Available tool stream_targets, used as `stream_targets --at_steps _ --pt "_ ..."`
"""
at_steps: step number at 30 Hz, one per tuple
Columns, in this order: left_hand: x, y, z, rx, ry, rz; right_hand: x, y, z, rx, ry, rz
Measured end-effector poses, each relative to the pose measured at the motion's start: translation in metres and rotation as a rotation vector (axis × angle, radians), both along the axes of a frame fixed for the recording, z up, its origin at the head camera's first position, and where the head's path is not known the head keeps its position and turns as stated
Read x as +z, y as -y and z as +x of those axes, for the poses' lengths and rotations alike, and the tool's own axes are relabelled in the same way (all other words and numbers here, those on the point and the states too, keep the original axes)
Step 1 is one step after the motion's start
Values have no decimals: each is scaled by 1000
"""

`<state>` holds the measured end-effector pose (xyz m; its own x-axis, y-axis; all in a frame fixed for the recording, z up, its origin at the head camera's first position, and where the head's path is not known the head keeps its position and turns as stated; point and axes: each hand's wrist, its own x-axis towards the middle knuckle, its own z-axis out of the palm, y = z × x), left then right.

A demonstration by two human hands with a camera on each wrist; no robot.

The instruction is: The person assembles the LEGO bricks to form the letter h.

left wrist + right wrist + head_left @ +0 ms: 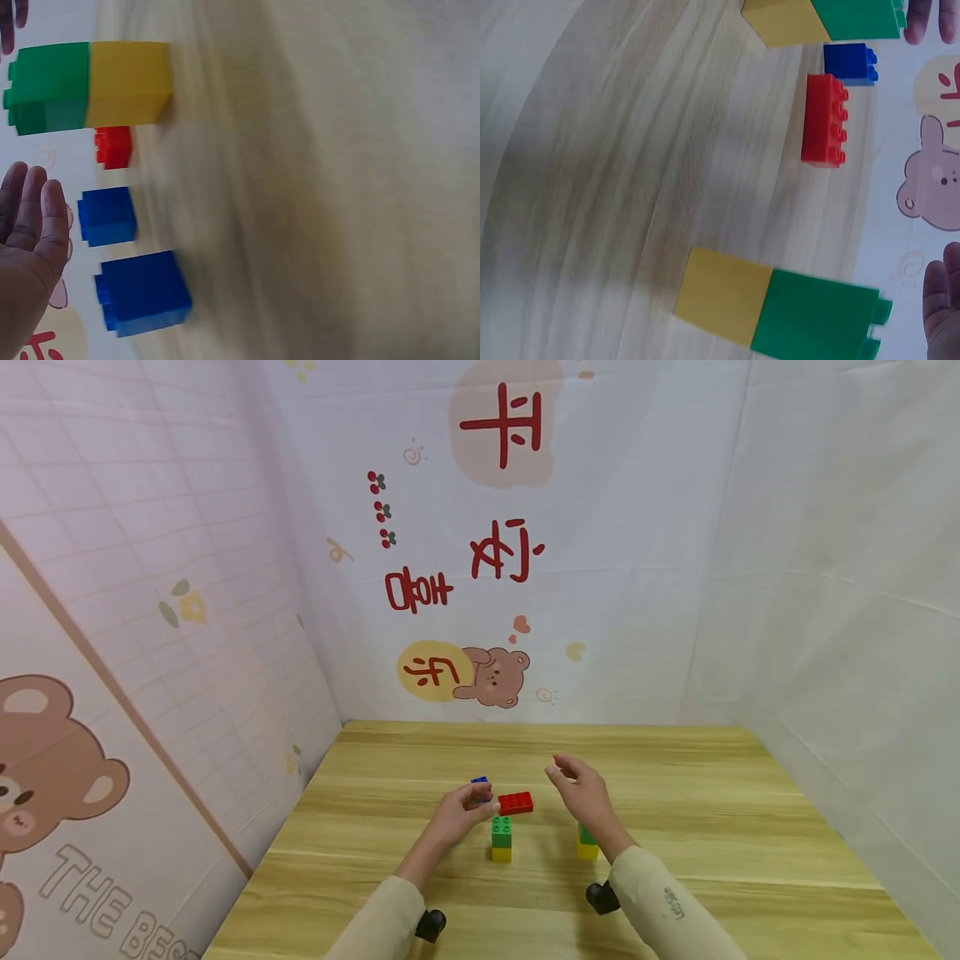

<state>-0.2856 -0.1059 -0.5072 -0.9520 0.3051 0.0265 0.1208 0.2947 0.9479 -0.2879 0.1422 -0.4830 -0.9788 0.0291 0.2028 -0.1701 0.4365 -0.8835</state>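
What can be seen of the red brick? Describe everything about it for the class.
The red brick is oblong and looks like smooth plastic, with raised studs on top, four showing along its length in the right wrist view. It lies flat, studs up, on the wood-grained tabletop, just beyond a green-and-yellow stack. Neither the left hand nor the right hand grips it.

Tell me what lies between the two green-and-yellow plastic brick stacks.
In the head view, bare woodgrain tabletop lies between the left stack and right stack; the red rectangular plastic brick sits farther back.
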Motion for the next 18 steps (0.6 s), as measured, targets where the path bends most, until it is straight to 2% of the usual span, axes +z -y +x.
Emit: stream_targets --at_steps 6,13,18 --pt "-12 4 10 -30 51 9 -4 14 -2 19 -5 -15" --pt "-23 4 15 -52 104 22 -9 30 -1 23 39 -18" --pt "-27 3 16 -57 99 31 -18 38 -2 2 86 -27"
